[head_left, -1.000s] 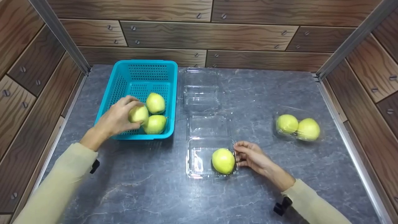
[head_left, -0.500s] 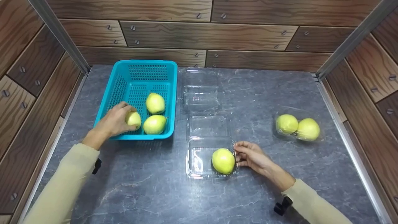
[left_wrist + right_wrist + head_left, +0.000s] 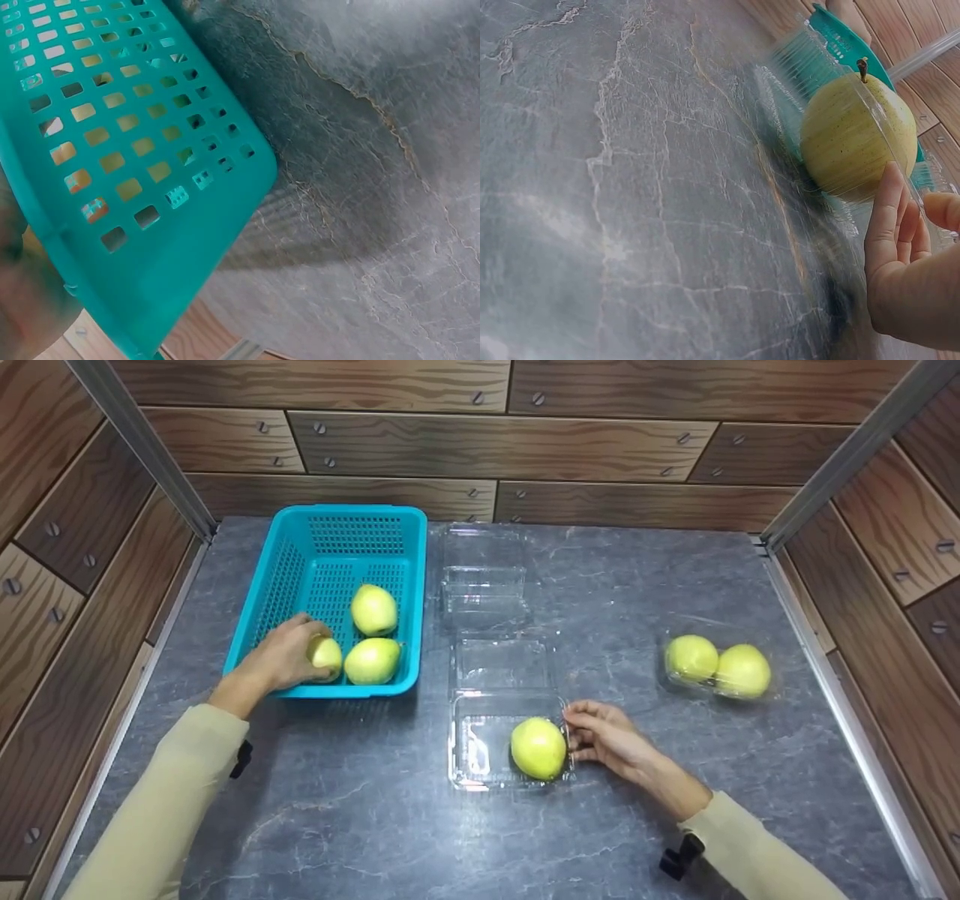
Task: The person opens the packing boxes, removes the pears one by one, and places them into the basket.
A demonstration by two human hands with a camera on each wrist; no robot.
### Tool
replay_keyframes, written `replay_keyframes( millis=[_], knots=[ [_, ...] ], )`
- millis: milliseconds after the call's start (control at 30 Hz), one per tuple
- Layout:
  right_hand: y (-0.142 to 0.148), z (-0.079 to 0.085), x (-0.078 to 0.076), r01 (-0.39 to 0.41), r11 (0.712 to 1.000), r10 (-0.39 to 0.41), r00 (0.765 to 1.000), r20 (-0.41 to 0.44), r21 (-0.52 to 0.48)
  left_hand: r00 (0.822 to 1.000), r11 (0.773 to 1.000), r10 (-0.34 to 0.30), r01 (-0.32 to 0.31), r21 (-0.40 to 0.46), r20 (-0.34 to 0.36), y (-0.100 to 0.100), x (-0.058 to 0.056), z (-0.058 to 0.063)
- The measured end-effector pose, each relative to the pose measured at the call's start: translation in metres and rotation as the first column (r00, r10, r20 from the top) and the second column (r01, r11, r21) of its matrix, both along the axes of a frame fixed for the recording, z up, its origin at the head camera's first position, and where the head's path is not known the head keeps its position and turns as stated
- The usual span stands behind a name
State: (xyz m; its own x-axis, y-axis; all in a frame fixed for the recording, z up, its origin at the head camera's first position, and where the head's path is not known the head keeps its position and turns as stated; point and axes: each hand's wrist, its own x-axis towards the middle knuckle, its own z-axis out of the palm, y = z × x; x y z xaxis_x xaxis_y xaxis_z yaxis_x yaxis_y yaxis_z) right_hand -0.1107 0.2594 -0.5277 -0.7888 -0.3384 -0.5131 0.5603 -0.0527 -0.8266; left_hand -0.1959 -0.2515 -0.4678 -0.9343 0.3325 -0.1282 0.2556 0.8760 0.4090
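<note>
Inside the blue-green basket (image 3: 415, 585), my left hand (image 3: 281, 656) curls its fingers round a yellow-green pear (image 3: 324, 656). Two more pears, one near the middle (image 3: 374, 610) and one in the front right corner (image 3: 373, 661), lie beside it. In the left wrist view the basket's wall (image 3: 172, 262) hides most of that hand. My right hand (image 3: 611, 739) pinches the right rim of an open clear plastic clamshell container (image 3: 480, 701), thumb above and fingers below. A single pear (image 3: 538, 748) sits in its near half, on the right; in the right wrist view this pear (image 3: 859, 139) shows its stem.
Behind the open clamshell stands another clear plastic container (image 3: 484, 577), beside the basket. At the right, a clear container holds two pears (image 3: 718, 667). Wood-patterned walls (image 3: 502, 446) and metal posts (image 3: 844, 454) border the grey marbled tabletop (image 3: 360, 817).
My left hand has lowered its pear away from the other two, toward the basket's front left, and moved slightly. My right hand and the clamshell have stayed in place.
</note>
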Motion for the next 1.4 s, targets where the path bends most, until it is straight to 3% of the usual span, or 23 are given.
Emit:
replay_keyframes(
  millis=[333, 500, 733, 933, 1100, 1400],
  knots=[
    [-0.001, -0.001, 0.000, 0.015, 1.000, -0.015, 1.000, 0.006, -0.010, 1.000, 1.000, -0.009, 0.009, -0.026, -0.012, 0.005, 0.002, 0.004],
    [0.000, -0.002, 0.000, 0.015, 1.000, -0.015, 1.000, 0.007, -0.015, 1.000, 1.000, 0.016, -0.016, -0.008, -0.017, 0.013, 0.004, 0.011],
    [0.001, -0.001, 0.000, 0.015, 1.000, -0.015, 1.000, 0.013, -0.024, 0.990, 0.998, -0.005, 0.013, 0.054, -0.138, 0.032, 0.008, 0.026],
    [0.000, 0.000, 0.000, 0.014, 1.000, -0.014, 1.000, 0.009, -0.020, 0.962, 0.988, -0.108, 0.132, 0.079, -0.251, 0.063, 0.019, 0.039],
    [0.000, 0.000, -0.001, 0.009, 1.000, -0.009, 1.000, 0.003, -0.021, 0.932, 0.966, -0.210, 0.244, 0.085, -0.297, 0.091, 0.029, 0.049],
    [0.001, -0.001, 0.000, -0.006, 1.000, 0.006, 1.000, -0.005, -0.008, 0.846, 0.908, -0.367, 0.417, 0.050, -0.387, 0.131, 0.043, 0.049]
  ],
)
